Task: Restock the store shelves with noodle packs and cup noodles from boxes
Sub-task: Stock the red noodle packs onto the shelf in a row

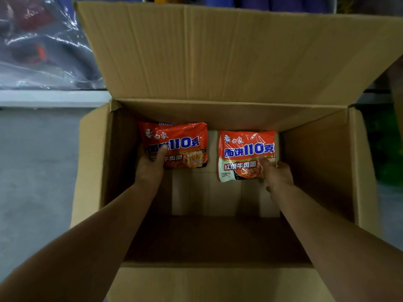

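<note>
A large open cardboard box fills the view, its far flap standing up. Both my arms reach down inside it. My left hand grips a red noodle pack at its lower left corner, thumb on the front. My right hand pinches a second red noodle pack at its lower right corner. The two packs sit side by side near the box's far wall, a small gap between them. The bare box bottom shows below them.
A grey floor lies to the left of the box. Behind it at upper left are goods wrapped in clear plastic above a white ledge. Something green shows at the right edge.
</note>
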The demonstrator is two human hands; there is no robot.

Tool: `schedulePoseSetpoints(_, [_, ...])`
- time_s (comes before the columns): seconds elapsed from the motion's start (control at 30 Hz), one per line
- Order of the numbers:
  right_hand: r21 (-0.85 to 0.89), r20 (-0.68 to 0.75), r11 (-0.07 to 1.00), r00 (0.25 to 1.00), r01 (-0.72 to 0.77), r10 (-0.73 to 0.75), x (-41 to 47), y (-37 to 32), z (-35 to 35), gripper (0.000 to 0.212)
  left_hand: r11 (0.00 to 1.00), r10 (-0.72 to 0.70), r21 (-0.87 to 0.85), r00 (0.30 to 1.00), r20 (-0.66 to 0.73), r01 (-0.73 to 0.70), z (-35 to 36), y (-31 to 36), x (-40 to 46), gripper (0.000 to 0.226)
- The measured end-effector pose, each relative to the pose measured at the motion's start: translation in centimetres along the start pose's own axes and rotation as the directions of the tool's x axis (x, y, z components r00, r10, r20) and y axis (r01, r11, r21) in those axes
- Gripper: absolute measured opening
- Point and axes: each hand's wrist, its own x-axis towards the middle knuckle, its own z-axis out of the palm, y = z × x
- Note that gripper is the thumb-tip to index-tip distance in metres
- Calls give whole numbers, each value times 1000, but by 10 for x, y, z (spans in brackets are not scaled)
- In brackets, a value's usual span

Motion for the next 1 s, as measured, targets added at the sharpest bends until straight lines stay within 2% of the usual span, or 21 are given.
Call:
schedulePoseSetpoints(0.2, [78,-11,997,1000,-27,28,8,-2,3,71,999,-46,-13,999,4,47,12,5,8,74])
schedulePoseSetpoints(0.37, [55,-23,996,997,-72,74,14,-3,6,59,992,-125,1,992,13,125,14,4,13,78])
schedulePoseSetpoints(0.5, [106,22,988,994,-113,111,18,-1,10,60,984,-179,-11,983,39,180,14,-2,18,75])
schedulePoseSetpoints(0.7, [110,32,984,990,-137,135,21,2,14,46,976,-218,1,972,85,219,12,-9,25,71])
schedulePoseSetpoints(0.87, [138,30,979,989,-148,145,22,2,12,50,966,-258,3,962,94,258,12,-11,29,72])
schedulePoseSetpoints(1.0, [133,51,977,986,-164,158,21,3,11,63,956,-294,16,951,92,294,13,-14,31,69])
